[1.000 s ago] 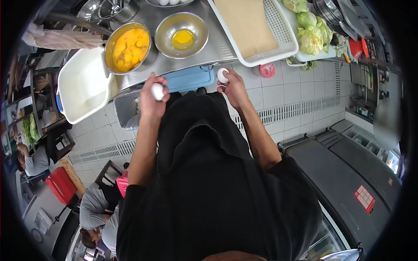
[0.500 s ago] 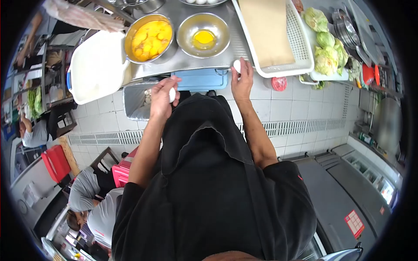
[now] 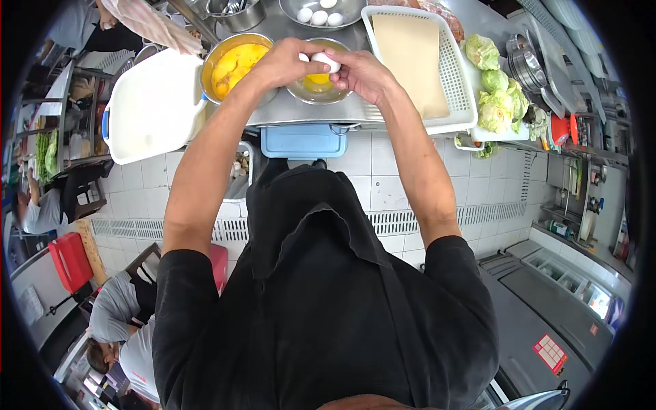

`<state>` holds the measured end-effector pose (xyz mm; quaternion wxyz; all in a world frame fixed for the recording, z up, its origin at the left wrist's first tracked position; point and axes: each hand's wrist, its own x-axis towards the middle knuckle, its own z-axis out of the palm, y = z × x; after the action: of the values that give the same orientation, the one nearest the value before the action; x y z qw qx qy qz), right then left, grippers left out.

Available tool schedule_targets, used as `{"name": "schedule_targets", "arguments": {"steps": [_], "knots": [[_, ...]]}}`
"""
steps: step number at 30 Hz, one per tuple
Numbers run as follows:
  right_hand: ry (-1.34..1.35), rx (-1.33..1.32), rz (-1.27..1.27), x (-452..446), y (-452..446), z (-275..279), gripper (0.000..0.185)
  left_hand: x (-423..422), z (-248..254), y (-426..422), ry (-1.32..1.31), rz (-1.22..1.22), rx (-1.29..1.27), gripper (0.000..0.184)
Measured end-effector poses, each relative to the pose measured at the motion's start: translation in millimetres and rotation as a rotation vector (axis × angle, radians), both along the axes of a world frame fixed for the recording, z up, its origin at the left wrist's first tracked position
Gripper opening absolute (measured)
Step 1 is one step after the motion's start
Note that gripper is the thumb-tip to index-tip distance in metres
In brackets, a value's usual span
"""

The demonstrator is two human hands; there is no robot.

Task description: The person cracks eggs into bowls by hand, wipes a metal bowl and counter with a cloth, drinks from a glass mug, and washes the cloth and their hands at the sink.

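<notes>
Over the steel bowl (image 3: 311, 98), which holds yellow yolk (image 3: 318, 83), both my hands meet. My left hand (image 3: 285, 63) is closed around a white egg, mostly hidden by its fingers, so I cannot tell whether that one is whole. A second white egg (image 3: 326, 62) is held by the fingertips of my right hand (image 3: 365, 74), and my left thumb touches it. Just left of the bowl is a deeper steel pot (image 3: 205, 76) with many yolks (image 3: 236, 63), partly covered by my left forearm.
A bowl (image 3: 350, 15) of white eggs stands at the back. On the right are a white basket (image 3: 468, 113) with a brown sheet, and lettuce (image 3: 495, 109). A white tub (image 3: 147, 109) sits left. Below are a lined bin (image 3: 240, 171) and a blue lid (image 3: 304, 142). Other people are at far left.
Both hands have moved forward from the counter's front edge and come together over the bowl, each bringing its egg. The view has shifted slightly.
</notes>
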<state>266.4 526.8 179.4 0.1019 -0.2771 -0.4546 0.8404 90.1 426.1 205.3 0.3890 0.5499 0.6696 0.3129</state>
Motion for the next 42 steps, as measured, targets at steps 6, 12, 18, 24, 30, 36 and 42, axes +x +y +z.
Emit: {"name": "schedule_targets", "arguments": {"steps": [6,12,18,24,30,36,42], "knots": [[-0.122,0.213,-0.035,-16.0,17.5,11.1,0.034,-13.8,-0.9,24.3,-0.129,0.111,-0.145,0.043],[-0.327,0.333,0.055,-35.2,36.0,8.2,0.031,-16.0,-13.8,41.0,-0.210,0.222,-0.239,0.047],[-0.315,0.404,0.045,-38.8,38.9,-1.4,0.035,-15.8,-25.7,39.9,-0.214,0.203,-0.211,0.050],[-0.493,1.180,0.039,-33.3,26.3,-13.3,0.031,-7.1,-19.2,31.4,0.504,0.019,0.086,0.045],[-0.142,1.896,-0.168,-20.1,22.0,10.7,0.042,2.5,9.9,18.8,0.823,0.123,0.356,0.045],[0.181,0.086,-0.234,-4.8,-27.0,-3.9,0.037,17.2,-19.8,-6.8,-0.551,0.407,0.090,0.035],[-0.032,-0.190,-0.135,1.6,-151.6,-60.1,0.026,36.8,-89.1,-141.7,-0.070,0.413,0.294,0.048]]}}
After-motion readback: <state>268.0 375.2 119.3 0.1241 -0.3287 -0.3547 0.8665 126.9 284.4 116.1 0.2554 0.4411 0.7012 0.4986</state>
